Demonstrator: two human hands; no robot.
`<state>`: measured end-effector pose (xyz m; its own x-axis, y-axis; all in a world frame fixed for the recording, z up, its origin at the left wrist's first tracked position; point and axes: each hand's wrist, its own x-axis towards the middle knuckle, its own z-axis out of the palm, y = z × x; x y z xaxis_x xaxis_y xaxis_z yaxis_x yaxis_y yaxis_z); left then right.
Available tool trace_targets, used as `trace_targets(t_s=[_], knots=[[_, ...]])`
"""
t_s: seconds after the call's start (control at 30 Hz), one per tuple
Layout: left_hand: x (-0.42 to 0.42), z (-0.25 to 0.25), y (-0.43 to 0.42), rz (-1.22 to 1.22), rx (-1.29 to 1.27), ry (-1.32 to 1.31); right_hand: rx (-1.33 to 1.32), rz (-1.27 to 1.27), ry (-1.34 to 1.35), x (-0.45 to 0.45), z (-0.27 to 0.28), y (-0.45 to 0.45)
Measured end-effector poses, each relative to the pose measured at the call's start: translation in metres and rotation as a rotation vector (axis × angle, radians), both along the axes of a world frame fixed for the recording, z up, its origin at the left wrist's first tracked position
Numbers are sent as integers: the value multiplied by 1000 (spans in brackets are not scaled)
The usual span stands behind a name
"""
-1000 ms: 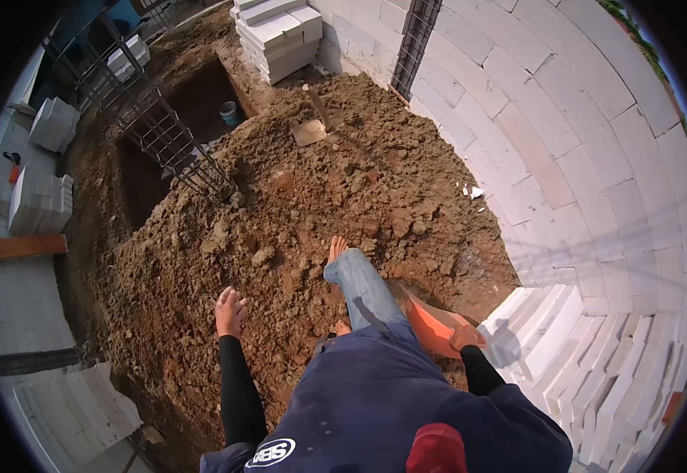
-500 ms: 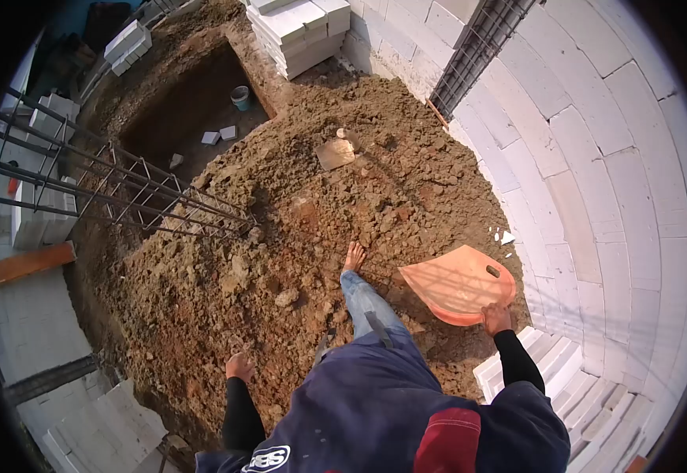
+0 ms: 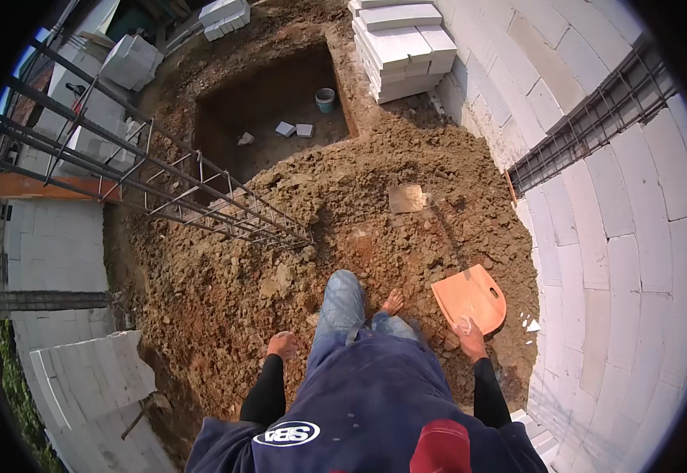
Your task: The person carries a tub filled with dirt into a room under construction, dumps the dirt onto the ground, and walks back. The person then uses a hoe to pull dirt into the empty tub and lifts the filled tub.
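My right hand grips the rim of an orange plastic scoop, which has a handle slot along its far right side. The scoop is held low over the soil mound, to the right of my bare foot. My left hand hangs over the soil beside my left knee, fingers curled, with nothing visible in it. Farther up the mound lies a flat, square metal blade, like that of a hoe; its handle is hard to make out.
A deep square pit holds a bucket and a few white pieces. A rebar cage juts in from the left. White blocks are stacked beyond the mound, and a block wall rises on the right.
The view has swung left, so the pit and wall sit farther right. My left knee has come forward into view. The scoop, still in my right hand, is tilted differently and nearer my legs.
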<state>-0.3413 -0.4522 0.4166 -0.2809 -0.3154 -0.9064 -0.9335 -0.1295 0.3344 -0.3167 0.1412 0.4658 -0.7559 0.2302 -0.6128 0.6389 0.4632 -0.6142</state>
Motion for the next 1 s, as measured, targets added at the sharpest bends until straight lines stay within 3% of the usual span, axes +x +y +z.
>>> trace_targets(t_s=[0.07, 0.1, 0.13, 0.17, 0.2, 0.27, 0.3, 0.33, 0.37, 0.4, 0.43, 0.47, 0.53, 0.57, 0.7, 0.73, 0.77, 0.83, 0.9, 1.0], knots=[[-12, -5, -5, 77, 0, -107, -12, -19, 4, 23, -28, -2], [-21, -15, -7, -5, -40, -181, -31, -30, 22, 30, -30, -5], [-31, -37, -21, -201, -8, -184, -17, -53, -241, 37, -40, 1], [-40, -61, -35, -395, 14, -172, -41, -114, -209, 62, -63, 8], [-66, -64, -27, -423, 47, -175, -63, -171, -173, 67, -86, 13], [-119, -79, -15, -474, 109, -181, -222, -472, -46, 36, -51, -18], [-155, -102, -12, -300, 171, -249, -260, -540, -87, 5, -38, -26], [-195, -110, 3, -597, -42, -268, -299, -608, -128, -31, -30, -33], [-235, -102, 18, -602, -30, -171, -332, -679, -174, -64, -30, -38], [-283, -133, 25, -1473, -93, -43, -391, -758, -139, -97, -38, -42], [-331, -165, 30, -2227, -432, 315, -456, -837, -109, -131, -47, -48], [-364, -175, 40, -1516, -185, 352, -515, -913, -88, -160, -51, -52], [-428, -65, 100, -853, -49, 187, -654, -913, -73, -223, -40, -56], [-451, -84, 112, -812, 6, 239, -702, -943, -60, -256, -39, -58], [-498, -64, 169, -732, 301, 411, -879, -776, -74, -374, -69, -39], [-497, -85, 172, -789, 285, 367, -909, -802, -117, -404, -80, -36], [-499, -52, 186, -843, 313, 297, -933, -831, -173, -432, -94, -32], [-484, -81, 190, -783, 382, 171, -922, -897, -309, -471, -129, -31], [-473, -95, 200, -748, 370, 14, -713, -865, -447, -495, -157, -40], [-471, -136, 222, -756, 432, -114, -718, -935, -361, -488, -221, -54]])
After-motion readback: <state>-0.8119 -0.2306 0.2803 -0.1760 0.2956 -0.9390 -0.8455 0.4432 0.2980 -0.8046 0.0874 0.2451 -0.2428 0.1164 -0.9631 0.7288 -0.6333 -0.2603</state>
